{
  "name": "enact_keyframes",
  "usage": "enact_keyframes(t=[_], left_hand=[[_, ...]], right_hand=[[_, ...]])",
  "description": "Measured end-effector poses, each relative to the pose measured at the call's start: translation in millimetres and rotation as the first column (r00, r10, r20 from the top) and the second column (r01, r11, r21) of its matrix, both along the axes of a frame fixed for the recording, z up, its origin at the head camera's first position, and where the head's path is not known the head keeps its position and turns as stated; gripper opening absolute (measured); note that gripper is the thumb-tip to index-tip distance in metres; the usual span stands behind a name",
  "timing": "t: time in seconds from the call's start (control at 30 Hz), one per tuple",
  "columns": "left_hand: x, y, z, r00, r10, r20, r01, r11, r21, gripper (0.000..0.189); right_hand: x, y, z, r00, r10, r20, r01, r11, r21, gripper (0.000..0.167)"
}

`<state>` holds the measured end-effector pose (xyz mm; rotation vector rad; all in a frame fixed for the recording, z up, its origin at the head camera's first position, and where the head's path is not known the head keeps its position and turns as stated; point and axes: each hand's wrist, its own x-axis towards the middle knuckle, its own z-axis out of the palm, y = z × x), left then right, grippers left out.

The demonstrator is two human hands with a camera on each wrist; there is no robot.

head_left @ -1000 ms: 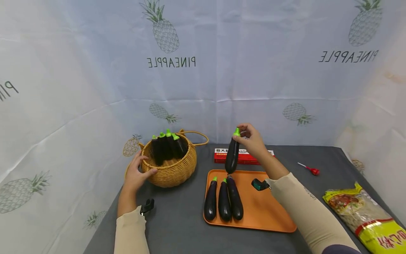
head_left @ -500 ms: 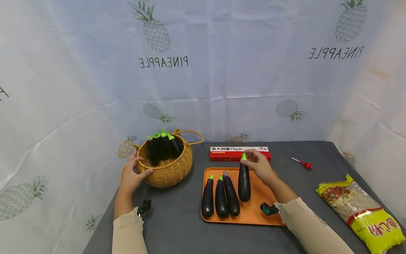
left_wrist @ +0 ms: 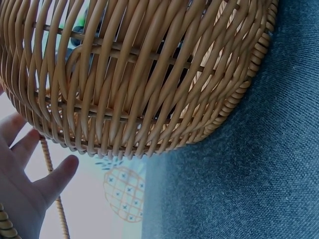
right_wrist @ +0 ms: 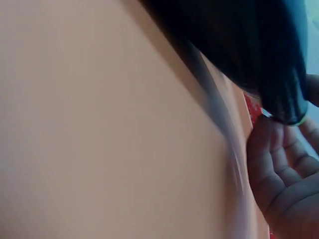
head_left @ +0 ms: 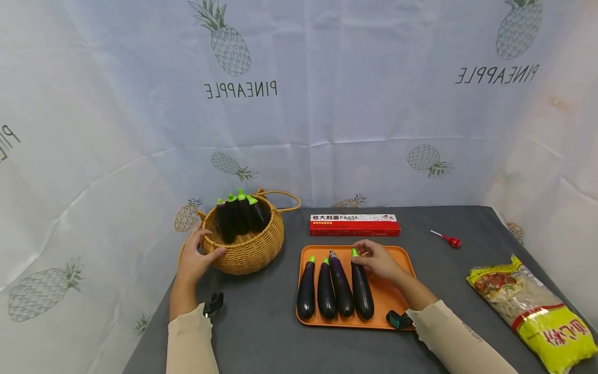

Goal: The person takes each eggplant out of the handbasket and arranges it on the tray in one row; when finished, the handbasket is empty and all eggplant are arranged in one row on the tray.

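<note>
Right hand (head_left: 377, 261) and held eggplant (head_left: 363, 291), right of lower centre in the frame, on the orange tray (head_left: 384, 306). The eggplant's long axis runs nearly up the frame, its green stem end at top, its blunt end toward the bottom and slightly right. Thumb and fingers are clamped on the stem end; the dark body extends below them. Three other eggplants (head_left: 326, 296) lie to its left. Left of centre, the left hand (head_left: 193, 259) rests at the rim of the wicker basket (head_left: 254, 254), thumb and fingers apart. The head view shows four eggplant tops inside; the left wrist view shows the outer weave. The right wrist view alone shows the fingers' palm side.
</note>
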<state>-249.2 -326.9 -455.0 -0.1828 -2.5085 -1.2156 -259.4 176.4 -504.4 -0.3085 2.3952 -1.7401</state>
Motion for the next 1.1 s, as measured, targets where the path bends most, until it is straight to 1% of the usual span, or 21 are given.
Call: enact_keyframes(t=[0.1,0.2,0.3,0.37,0.57,0.7,0.8,0.97,1.03,1.1], left_hand=[[-0.1,0.0,-0.9,1.0,-0.001,0.0,0.001,1.0,0.003,0.059],[-0.4,0.1,-1.0,1.0,-0.001,-0.005,0.001,1.0,0.005,0.058],[-0.6,0.4,-1.1,1.0,-0.002,-0.009,0.002,1.0,0.007,0.058],[-0.6,0.7,-0.8,1.0,-0.003,-0.008,0.003,1.0,0.007,0.058],[-1.1,1.0,-0.1,1.0,-0.007,-0.004,0.007,1.0,0.007,0.059],[-1.0,1.1,-1.1,1.0,-0.009,-0.003,0.009,1.0,0.013,0.059],[-1.3,1.0,-1.7,1.0,-0.009,-0.008,0.009,1.0,0.014,0.059],[-2.9,-0.2,-2.6,1.0,-0.015,-0.017,0.015,1.0,0.011,0.059],[-3.3,-0.2,-2.8,1.0,-0.015,-0.021,0.015,1.0,0.013,0.059],[-3.4,0.3,-3.2,1.0,-0.018,-0.023,0.018,1.0,0.01,0.059]], right_hand=[[-0.6,-1,-2.1,0.999,0.026,0.042,-0.028,0.999,0.047,0.04],[-1.7,-2,-2.8,0.995,0.03,0.092,-0.037,0.997,0.074,0.039],[-2.2,-3,-3.8,0.99,0.029,0.136,-0.04,0.996,0.08,0.04],[-2.0,-2,-3.5,0.99,0.027,0.139,-0.038,0.996,0.081,0.041],[-0.3,1,-1.4,0.993,0.024,0.119,-0.035,0.996,0.086,0.044],[-1.7,5,-0.2,0.993,0.01,0.121,-0.023,0.995,0.1,0.044],[-4.5,8,3.6,0.995,0.008,0.095,-0.019,0.992,0.123,0.043],[-11.1,5,21.0,0.999,0.021,0.049,-0.028,0.989,0.146,0.04],[-16.1,-1,30.0,0.998,0.048,0.027,-0.052,0.988,0.148,0.041],[-22.3,-11,39.9,0.996,0.092,-0.008,-0.089,0.982,0.165,0.044]])
